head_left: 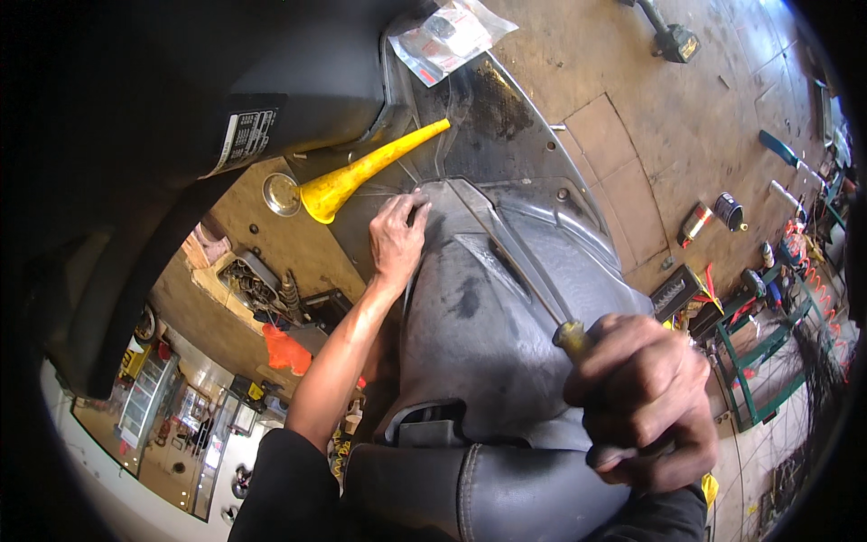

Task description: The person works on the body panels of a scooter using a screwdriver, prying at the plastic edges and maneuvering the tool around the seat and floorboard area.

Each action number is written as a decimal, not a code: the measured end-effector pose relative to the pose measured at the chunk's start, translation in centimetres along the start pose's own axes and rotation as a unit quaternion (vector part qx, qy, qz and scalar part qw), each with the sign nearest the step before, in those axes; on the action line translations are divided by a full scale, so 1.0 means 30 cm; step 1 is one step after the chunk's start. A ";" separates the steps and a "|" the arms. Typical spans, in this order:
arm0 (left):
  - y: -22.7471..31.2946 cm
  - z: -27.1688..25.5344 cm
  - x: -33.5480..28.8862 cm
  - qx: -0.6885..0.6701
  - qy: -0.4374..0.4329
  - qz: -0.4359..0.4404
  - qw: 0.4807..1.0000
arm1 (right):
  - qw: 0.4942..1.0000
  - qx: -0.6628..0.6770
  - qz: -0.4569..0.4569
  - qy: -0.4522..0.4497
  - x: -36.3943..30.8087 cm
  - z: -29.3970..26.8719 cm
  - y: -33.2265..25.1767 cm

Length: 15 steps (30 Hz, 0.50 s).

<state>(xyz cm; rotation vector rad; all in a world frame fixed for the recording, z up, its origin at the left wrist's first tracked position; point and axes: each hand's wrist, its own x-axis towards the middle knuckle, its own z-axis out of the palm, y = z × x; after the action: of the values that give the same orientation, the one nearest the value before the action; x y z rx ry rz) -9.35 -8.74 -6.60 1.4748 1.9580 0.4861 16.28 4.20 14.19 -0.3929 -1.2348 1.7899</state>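
Observation:
My right hand (pixel 639 397) grips the handle of a long screwdriver (pixel 528 278). The thin shaft runs away to the upper left, and its tip reaches the far end of a worn grey plastic body panel (pixel 479 316) on what looks like a scooter. Beside that far end is my left hand (pixel 397 237), its fingers bent and pressed together at the panel's left edge. Whatever sits between those fingertips is too small to make out. A yellow funnel (pixel 366 173) lies just beyond my left hand, next to a round metal dish (pixel 282 194).
Below the panel is a black stitched seat (pixel 542 488). A clear plastic bag (pixel 452 41) rests on the dark footboard (pixel 506 126). The black front bodywork (pixel 316 99) looms at upper left. Cans (pixel 730 210), a hammer-like tool (pixel 673 41) and a green metal frame (pixel 750 361) occupy the floor at right.

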 end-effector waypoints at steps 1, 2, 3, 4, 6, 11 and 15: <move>0.003 -0.008 -0.008 0.001 -0.003 0.002 1.000 | 1.000 0.009 -0.018 -0.024 0.031 0.012 0.029; 0.004 -0.013 -0.012 0.003 -0.006 0.004 1.000 | 0.998 0.017 -0.031 -0.048 0.059 0.024 0.046; 0.008 -0.012 -0.011 0.014 -0.011 0.009 1.000 | 0.997 0.023 -0.033 -0.070 0.073 0.030 0.044; 0.011 -0.014 -0.008 0.011 -0.016 -0.002 1.000 | 0.995 0.032 -0.029 -0.091 0.087 0.031 0.042; 0.017 -0.024 0.004 0.007 -0.026 -0.023 0.999 | 0.989 0.035 0.008 -0.141 0.092 0.015 0.021; 0.036 -0.027 -0.007 -0.010 -0.030 -0.022 0.999 | 0.983 0.040 -0.020 -0.176 0.101 0.010 0.024; 0.052 -0.055 0.000 0.004 -0.061 -0.037 0.997 | 0.980 0.021 -0.101 -0.171 0.100 0.030 0.059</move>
<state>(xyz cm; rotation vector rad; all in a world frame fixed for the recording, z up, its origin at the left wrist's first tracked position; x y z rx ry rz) -9.35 -8.14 -4.41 1.3988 1.9118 0.3472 13.17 5.93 13.70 0.0697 -1.4138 1.7496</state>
